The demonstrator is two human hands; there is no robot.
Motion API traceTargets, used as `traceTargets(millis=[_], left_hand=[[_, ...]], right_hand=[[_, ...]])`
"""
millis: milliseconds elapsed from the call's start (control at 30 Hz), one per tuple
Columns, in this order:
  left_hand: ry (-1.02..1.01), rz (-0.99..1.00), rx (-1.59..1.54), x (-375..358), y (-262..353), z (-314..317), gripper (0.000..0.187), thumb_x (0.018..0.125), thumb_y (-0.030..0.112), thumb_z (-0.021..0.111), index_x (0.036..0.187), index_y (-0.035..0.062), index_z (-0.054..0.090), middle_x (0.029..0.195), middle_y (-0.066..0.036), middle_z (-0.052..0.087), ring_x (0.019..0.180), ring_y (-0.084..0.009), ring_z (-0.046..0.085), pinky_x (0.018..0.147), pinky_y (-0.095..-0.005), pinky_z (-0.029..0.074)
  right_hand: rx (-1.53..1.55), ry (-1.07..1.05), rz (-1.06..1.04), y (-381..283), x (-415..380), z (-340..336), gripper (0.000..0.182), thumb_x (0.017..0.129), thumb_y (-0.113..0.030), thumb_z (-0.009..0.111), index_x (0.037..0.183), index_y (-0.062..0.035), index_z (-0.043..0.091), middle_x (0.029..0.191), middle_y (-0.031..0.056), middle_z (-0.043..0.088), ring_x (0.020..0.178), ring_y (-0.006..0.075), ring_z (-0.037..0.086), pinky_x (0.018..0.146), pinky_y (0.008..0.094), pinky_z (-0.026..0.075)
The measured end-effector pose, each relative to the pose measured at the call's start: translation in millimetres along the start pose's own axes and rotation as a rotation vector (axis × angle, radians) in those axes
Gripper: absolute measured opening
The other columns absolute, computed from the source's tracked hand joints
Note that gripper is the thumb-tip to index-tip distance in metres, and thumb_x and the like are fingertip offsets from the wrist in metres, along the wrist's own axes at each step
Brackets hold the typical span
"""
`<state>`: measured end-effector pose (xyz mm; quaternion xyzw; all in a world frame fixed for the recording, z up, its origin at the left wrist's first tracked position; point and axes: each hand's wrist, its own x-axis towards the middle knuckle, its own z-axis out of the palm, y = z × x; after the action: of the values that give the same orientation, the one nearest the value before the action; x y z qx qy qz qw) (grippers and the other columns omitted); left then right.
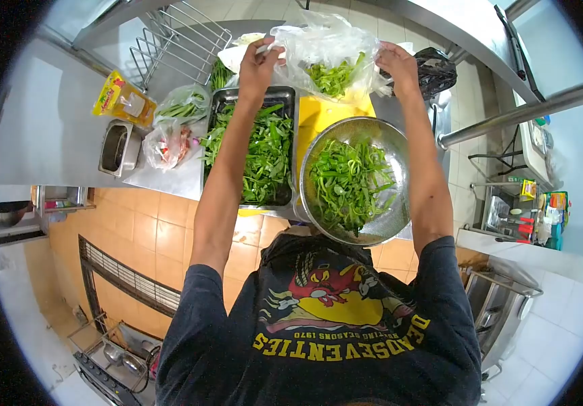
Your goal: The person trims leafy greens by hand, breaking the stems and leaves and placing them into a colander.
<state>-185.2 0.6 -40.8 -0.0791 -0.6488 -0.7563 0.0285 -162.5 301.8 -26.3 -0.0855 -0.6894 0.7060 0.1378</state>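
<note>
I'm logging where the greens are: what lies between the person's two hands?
In the head view, a clear plastic bag with leafy greens inside lies between the left hand and right hand.

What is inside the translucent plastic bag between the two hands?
The translucent plastic bag, gripped by the left hand and right hand, holds loose leafy green vegetables. Anything beneath these or behind the bag's cloudy folds is hidden.

A kitchen (tiled floor underfoot), as the stove, metal colander and leafy greens show.
</note>
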Motion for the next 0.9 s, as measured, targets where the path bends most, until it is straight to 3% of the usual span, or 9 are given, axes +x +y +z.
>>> traceTargets(millis=[67, 167, 300, 433, 467, 600, 800, 900], left_hand=[[-0.047, 0.084, -0.036, 6, 7, -5, 0.038, 0.091, 0.020, 0.065, 0.125, 0.0061, 0.053, 0.112, -0.012, 0.067, 0.094, -0.0202, 0.067, 0.069, -0.0295, 0.053], [0.003, 0.051, -0.054, -1, 42, -1, 0.036, 0.093, 0.018, 0.062, 0.126, 0.0066, 0.051, 0.115, -0.015, 0.066, 0.098, -0.0239, 0.067, 0.077, -0.0342, 0.055], [-0.002, 0.119, -0.049, 8, 55, -14, 0.038, 0.095, 0.020, 0.060, 0.127, 0.0061, 0.047, 0.116, -0.017, 0.064, 0.101, -0.0249, 0.066, 0.080, -0.0359, 0.056], [-0.184, 0.029, -0.037, -1, 47, -16, 0.023, 0.099, 0.016, 0.052, 0.119, 0.0055, 0.058, 0.117, -0.011, 0.064, 0.104, -0.0224, 0.065, 0.079, -0.0328, 0.054], [-0.215, 0.021, 0.003, -5, 43, -15, 0.023, 0.101, 0.014, 0.047, 0.117, 0.0049, 0.062, 0.120, -0.006, 0.063, 0.104, -0.0198, 0.065, 0.073, -0.0279, 0.053], [-0.164, 0.115, 0.122, -12, 33, 1, 0.027, 0.102, 0.015, 0.047, 0.123, 0.0066, 0.061, 0.122, -0.003, 0.062, 0.104, -0.0180, 0.066, 0.063, -0.0220, 0.048], [-0.085, 0.072, 0.195, -15, 39, 3, 0.027, 0.100, 0.015, 0.050, 0.122, 0.0051, 0.062, 0.115, -0.003, 0.065, 0.091, -0.0138, 0.068, 0.060, -0.0220, 0.043], [-0.148, 0.062, 0.537, -7, -10, -15, 0.029, 0.098, 0.018, 0.055, 0.122, 0.0039, 0.061, 0.110, -0.005, 0.066, 0.084, -0.0159, 0.067, 0.060, -0.0224, 0.046]], right_hand=[[0.004, 0.008, -0.046, -17, 2, 3, 0.025, 0.090, -0.008, 0.061, 0.112, 0.0036, 0.064, 0.094, 0.0075, 0.065, 0.080, 0.0135, 0.063, 0.076, 0.0267, 0.054], [0.039, 0.004, -0.077, -36, 3, 3, 0.025, 0.090, -0.008, 0.062, 0.112, 0.0027, 0.064, 0.092, 0.0069, 0.066, 0.079, 0.0134, 0.063, 0.075, 0.0263, 0.054], [0.097, -0.018, -0.089, -46, 0, 4, 0.024, 0.089, -0.008, 0.062, 0.111, 0.0026, 0.064, 0.090, 0.0062, 0.066, 0.078, 0.0133, 0.063, 0.075, 0.0256, 0.054], [0.098, 0.003, -0.110, -46, -8, -4, 0.024, 0.090, -0.008, 0.062, 0.111, 0.0037, 0.064, 0.089, 0.0062, 0.066, 0.077, 0.0131, 0.064, 0.075, 0.0256, 0.054], [0.099, -0.001, -0.127, -44, -10, -9, 0.025, 0.090, -0.008, 0.061, 0.112, 0.0040, 0.064, 0.090, 0.0068, 0.067, 0.077, 0.0131, 0.064, 0.075, 0.0258, 0.054], [-0.039, 0.003, -0.038, -25, -7, -17, 0.024, 0.091, -0.006, 0.058, 0.112, 0.0046, 0.063, 0.092, 0.0080, 0.067, 0.078, 0.0138, 0.064, 0.076, 0.0271, 0.054], [0.028, -0.058, 0.007, -4, 7, -12, 0.029, 0.089, -0.007, 0.060, 0.115, 0.0050, 0.060, 0.095, 0.0103, 0.066, 0.082, 0.0154, 0.064, 0.078, 0.0274, 0.054], [-0.107, -0.194, 0.055, 34, 13, -20, 0.037, 0.086, -0.009, 0.064, 0.119, 0.0060, 0.059, 0.101, 0.0155, 0.067, 0.086, 0.0199, 0.065, 0.078, 0.0289, 0.052]])
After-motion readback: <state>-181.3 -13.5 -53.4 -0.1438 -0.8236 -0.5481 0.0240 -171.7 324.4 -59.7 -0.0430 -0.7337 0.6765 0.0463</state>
